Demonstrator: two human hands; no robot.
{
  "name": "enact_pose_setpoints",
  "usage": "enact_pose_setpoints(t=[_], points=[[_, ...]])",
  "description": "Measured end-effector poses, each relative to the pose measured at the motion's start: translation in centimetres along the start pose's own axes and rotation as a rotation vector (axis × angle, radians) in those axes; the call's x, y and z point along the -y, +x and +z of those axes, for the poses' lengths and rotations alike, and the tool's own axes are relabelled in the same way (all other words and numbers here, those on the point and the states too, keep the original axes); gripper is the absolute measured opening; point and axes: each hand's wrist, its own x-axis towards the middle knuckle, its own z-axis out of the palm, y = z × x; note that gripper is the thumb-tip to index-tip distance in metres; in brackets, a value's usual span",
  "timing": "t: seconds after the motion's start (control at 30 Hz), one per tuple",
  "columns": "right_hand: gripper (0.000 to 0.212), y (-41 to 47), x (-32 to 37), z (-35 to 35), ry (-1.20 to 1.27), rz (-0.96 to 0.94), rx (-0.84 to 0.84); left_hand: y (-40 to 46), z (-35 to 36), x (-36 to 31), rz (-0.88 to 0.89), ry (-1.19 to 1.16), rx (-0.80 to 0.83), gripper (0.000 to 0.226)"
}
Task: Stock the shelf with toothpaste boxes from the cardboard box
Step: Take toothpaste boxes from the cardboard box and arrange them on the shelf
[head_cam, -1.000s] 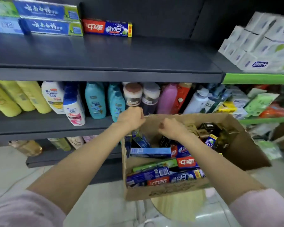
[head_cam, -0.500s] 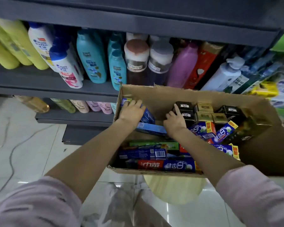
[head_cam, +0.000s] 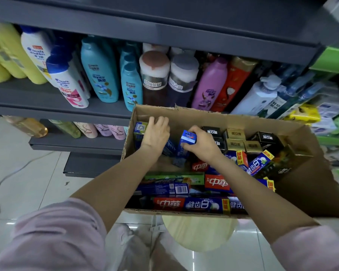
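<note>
— While both arms reach down into the cardboard box (head_cam: 311, 173), what is each hand doing, going by the head view?

— The right hand (head_cam: 202, 145) has its fingers and thumb curled round the end of a blue toothpaste box (head_cam: 186, 142) standing on end near the middle of the cardboard box, probably so it can be drawn straight up from among the others. The left hand (head_cam: 155, 133) lies over another blue toothpaste box with a QR code (head_cam: 141, 132) by the carton's far-left corner; its fingers bend over the top edge, but whether they truly clamp it I cannot tell.

— And the other stock?

— Red-and-blue toothpaste boxes (head_cam: 192, 204) lie flat along the near wall of the cardboard box, with black and gold small boxes (head_cam: 235, 141) upright toward its far right side. The carton rests on a round pale stool (head_cam: 198, 231), which I judge keeps it at arm height.

— Where would they go?

— Behind the cardboard box the dark shelf (head_cam: 37, 98) carries shampoo bottles (head_cam: 100, 75); the toothpaste shelf itself is not clearly shown, so no box is placed yet.
</note>
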Motion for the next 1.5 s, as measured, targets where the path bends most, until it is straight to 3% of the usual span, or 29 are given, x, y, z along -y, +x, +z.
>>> enact_pose_setpoints(t=[0.1, 0.2, 0.3, 0.4, 0.57, 0.67, 0.7, 0.8, 0.9, 1.0, 1.23, 1.33, 1.5], points=[[0.027, -0.3, -0.7, -0.3, 0.135, 0.004, -0.079, -0.2, 0.2, 0.3, 0.021, -0.069, -0.005, 0.053], [0.028, -0.6, -1.1, -0.7, 0.273, 0.028, -0.185, -0.6, 0.5, 1.2, 0.024, -0.289, 0.047, 0.057], [0.035, -0.3, -0.4, -1.3, 0.439, 0.106, -0.272, -1.0, -0.5, 2.5, -0.084, -0.859, 0.034, 0.061], [0.031, 0.4, 1.1, -1.9, 0.575, 0.105, -0.282, -1.1, -2.3, 3.9, -0.199, -1.324, -0.090, 0.064], [0.011, 0.4, 4.5, -3.8, 0.695, -0.061, -0.242, -1.2, -5.9, 6.4, -0.390, -1.776, -0.231, 0.034], [0.021, 0.0, 7.8, -6.0, 0.583, -0.189, -0.204, -1.8, -8.2, 7.8, -0.437, -1.951, -0.279, 0.015], [0.022, -0.1, 9.0, -6.7, 0.565, -0.230, -0.199, -2.0, -9.0, 8.4, -0.448, -2.014, -0.283, 0.019], [0.028, 0.0, 12.8, -8.6, 0.517, -0.327, -0.263, -2.6, -11.5, 10.2, -0.409, -2.113, -0.221, 0.042], [0.037, 0.6, 16.3, -9.9, 0.501, -0.361, -0.405, -3.2, -13.7, 11.9, -0.361, -2.066, -0.284, 0.021], [0.037, 1.5, 20.0, -10.6, 0.560, -0.332, -0.429, -4.4, -15.4, 15.0, -0.329, -1.991, -0.386, 0.006], [0.035, 4.1, 30.4, -9.2, 0.545, -0.471, -0.405, -7.4, -16.9, 24.4, -0.359, -1.955, -0.564, 0.021], [0.027, 6.6, 34.9, -7.2, 0.561, -0.459, -0.308, -7.9, -15.9, 28.8, -0.436, -2.015, -0.635, 0.017], [0.043, 10.3, 41.5, -3.0, 0.425, -0.462, -0.044, -7.9, -12.6, 39.0, -0.597, -2.143, -0.744, 0.022]])
